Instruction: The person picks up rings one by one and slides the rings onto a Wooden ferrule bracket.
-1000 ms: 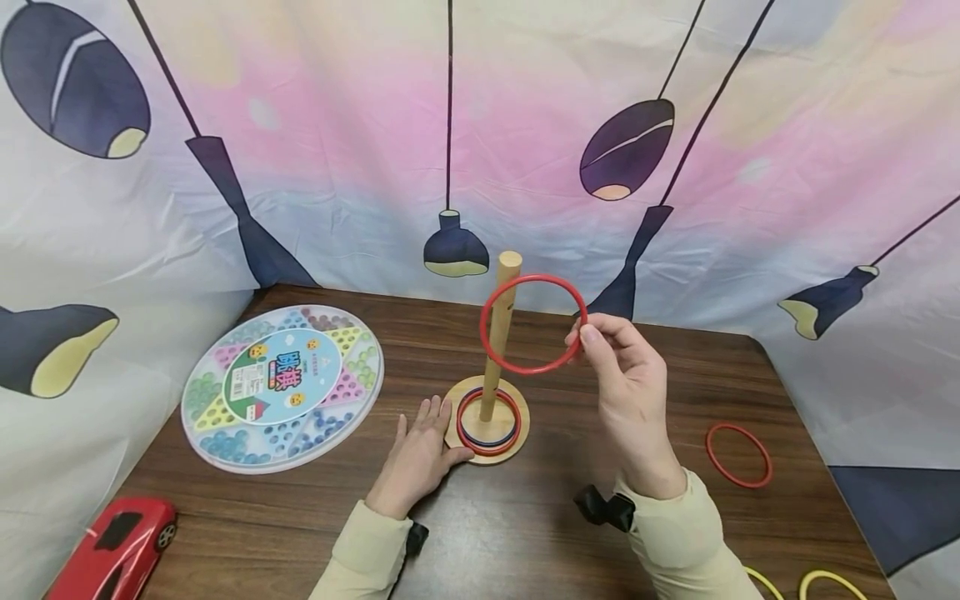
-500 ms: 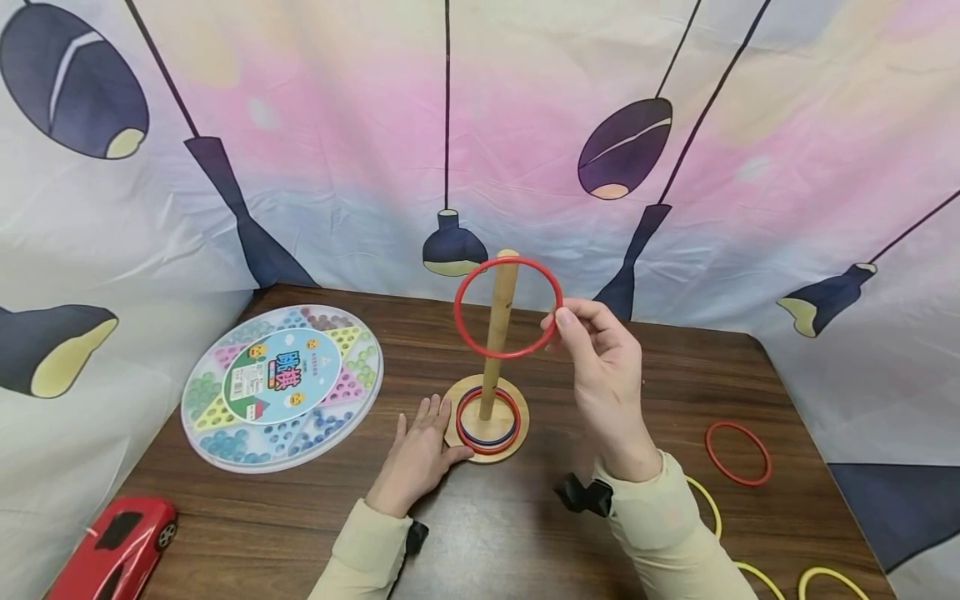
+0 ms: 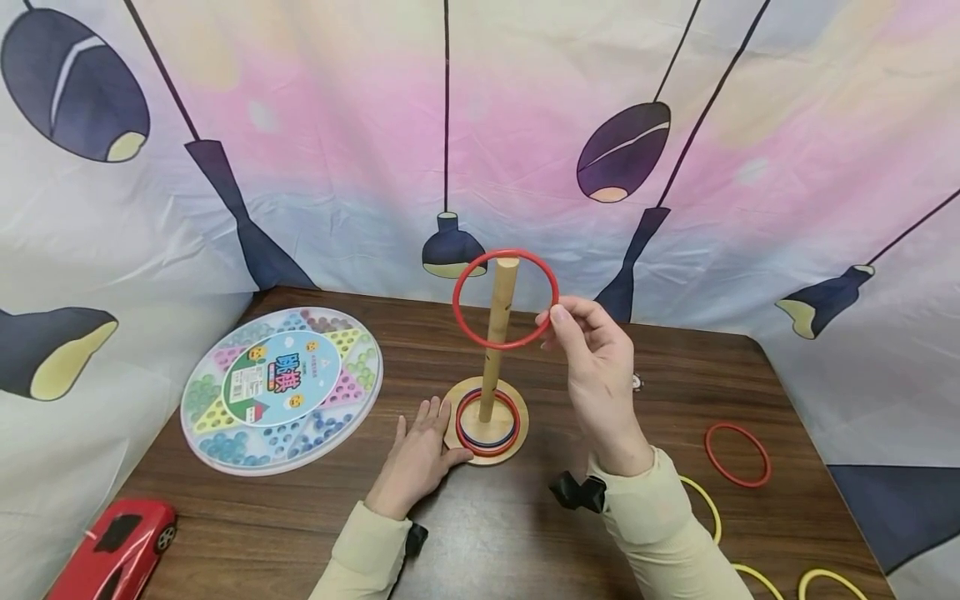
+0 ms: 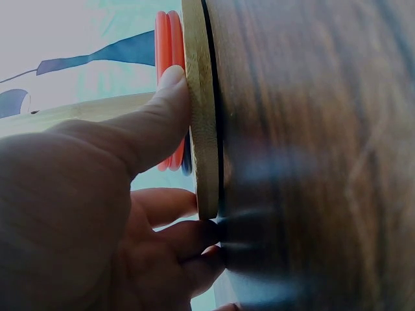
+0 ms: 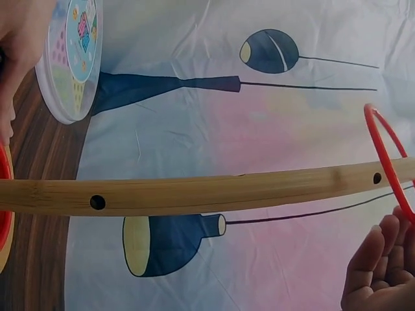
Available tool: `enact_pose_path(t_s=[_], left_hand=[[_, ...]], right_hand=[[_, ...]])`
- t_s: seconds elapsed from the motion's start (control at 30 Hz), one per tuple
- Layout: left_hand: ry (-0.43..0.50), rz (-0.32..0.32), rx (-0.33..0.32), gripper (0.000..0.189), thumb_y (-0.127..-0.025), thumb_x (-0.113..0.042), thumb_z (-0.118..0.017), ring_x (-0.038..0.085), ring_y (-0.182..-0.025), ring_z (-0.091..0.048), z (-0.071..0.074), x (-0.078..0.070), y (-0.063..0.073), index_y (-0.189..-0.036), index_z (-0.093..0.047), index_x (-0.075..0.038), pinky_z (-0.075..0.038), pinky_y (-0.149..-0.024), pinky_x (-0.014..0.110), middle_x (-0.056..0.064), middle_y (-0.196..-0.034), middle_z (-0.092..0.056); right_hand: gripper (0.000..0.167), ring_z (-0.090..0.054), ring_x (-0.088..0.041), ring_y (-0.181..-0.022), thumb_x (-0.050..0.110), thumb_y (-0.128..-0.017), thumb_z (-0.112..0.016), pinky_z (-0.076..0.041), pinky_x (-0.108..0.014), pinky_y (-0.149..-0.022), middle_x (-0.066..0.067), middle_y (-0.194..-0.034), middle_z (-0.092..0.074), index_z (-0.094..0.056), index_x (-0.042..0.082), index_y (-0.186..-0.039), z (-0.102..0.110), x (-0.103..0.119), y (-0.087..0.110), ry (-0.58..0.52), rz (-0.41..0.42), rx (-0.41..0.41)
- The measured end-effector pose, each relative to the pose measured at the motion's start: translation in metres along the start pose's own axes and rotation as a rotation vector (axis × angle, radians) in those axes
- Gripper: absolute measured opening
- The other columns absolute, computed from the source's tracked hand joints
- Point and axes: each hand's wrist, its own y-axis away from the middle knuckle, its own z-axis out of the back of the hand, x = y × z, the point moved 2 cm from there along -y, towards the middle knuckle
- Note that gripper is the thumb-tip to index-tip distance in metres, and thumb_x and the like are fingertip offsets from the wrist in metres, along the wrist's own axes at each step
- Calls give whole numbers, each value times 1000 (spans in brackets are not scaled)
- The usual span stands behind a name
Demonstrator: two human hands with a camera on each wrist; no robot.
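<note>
A wooden ring-toss stand (image 3: 491,375) with a tall post (image 3: 498,317) stands upright on the table. My right hand (image 3: 600,367) pinches a red ring (image 3: 480,337) by its right side, near the post's top. In both the head and right wrist views, that tilted ring (image 5: 382,139) appears to encircle the upper post. My left hand (image 3: 420,458), fingers extended, rests against the left of the round base (image 3: 517,446). Its thumb (image 4: 152,120) lies over the base's edge, by the stacked red rings (image 4: 170,45). A dark blue ring (image 4: 187,155) sits lowest there.
Left of the stand lies a round Chinese checkers set (image 3: 281,387); a red toy car (image 3: 116,546) is at the front left. Another red ring (image 3: 738,455) lies on the right, with several yellow rings (image 3: 828,575) at the front right. A printed curtain (image 3: 337,167) hangs behind the table.
My right hand has carried the red ring leftward and up to the post's top, whose tip now shows inside the ring. My left hand has stayed at the base.
</note>
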Motion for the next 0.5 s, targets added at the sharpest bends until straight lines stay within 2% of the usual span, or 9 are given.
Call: enact_pose_path(t_s=[0.27, 0.4, 0.5], left_hand=[[-1, -2, -4, 83, -88, -44, -67, 39, -142, -25, 0, 0, 0, -146, -36, 6, -16, -111, 65, 27, -151, -32], [-1, -3, -2, 82, -88, -43, -67, 39, -142, -25, 0, 0, 0, -146, -37, 7, -17, -110, 65, 28, -150, -32], [0, -1, 1, 82, -88, -42, -68, 40, -142, -25, 0, -1, 0, -146, -37, 7, -17, -110, 65, 28, -150, -32]], right_hand=[[16, -59, -24, -77, 10, -98, -59, -53, -31, -72, -18, -91, -65, -62, -5, -104, 0, -1, -4, 17, 0, -16], [21, -59, -23, -77, 8, -98, -58, -52, -30, -71, -15, -90, -66, -59, -11, -105, 0, -5, -4, 5, -9, -19], [20, -59, -21, -77, 7, -98, -58, -52, -30, -72, -11, -89, -66, -59, -11, -105, 2, -10, -2, -1, -30, -23]])
